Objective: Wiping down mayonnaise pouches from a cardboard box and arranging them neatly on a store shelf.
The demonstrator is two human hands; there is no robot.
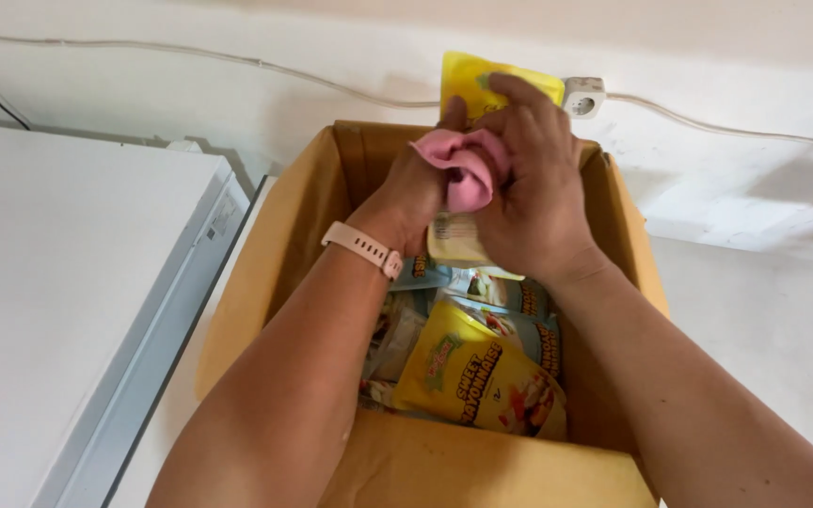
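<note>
— Pouch (482,85) is sitting up high, above the box (265,282), and both hands are crowding it. See how she's gripping?

— Left hand (416,193) is closing round the pouch from the near side, with the pink cloth (468,169) bunched against it. Right hand (529,188) is wrapping over the far side, fingers (519,94) pressing together on the yellow top. Both are clamping on it, I'd say.

— What's worrying you?

— Cloth, mostly. It's wedged between the two hands, and I'm thinking that if the rubbing is getting hard, the slick pouch could be slipping out and dropping back onto the packs (482,376) below. They're lying loose and overlapping, so nothing would be breaking, but one could be getting creased or punctured.

— And room to move?

— Tight sideways. The box walls are rising close on either side of her forearms, and the near flap is sitting right under her elbows. Behind the pouch, the wall is close, and a socket (583,96) with its cable (237,61) is hanging just beside the pouch's top; I'd be watching for a snag there.

— Anywhere freer?

— Upward, toward her, and left over the white cabinet (68,282), which is standing near the box.
</note>
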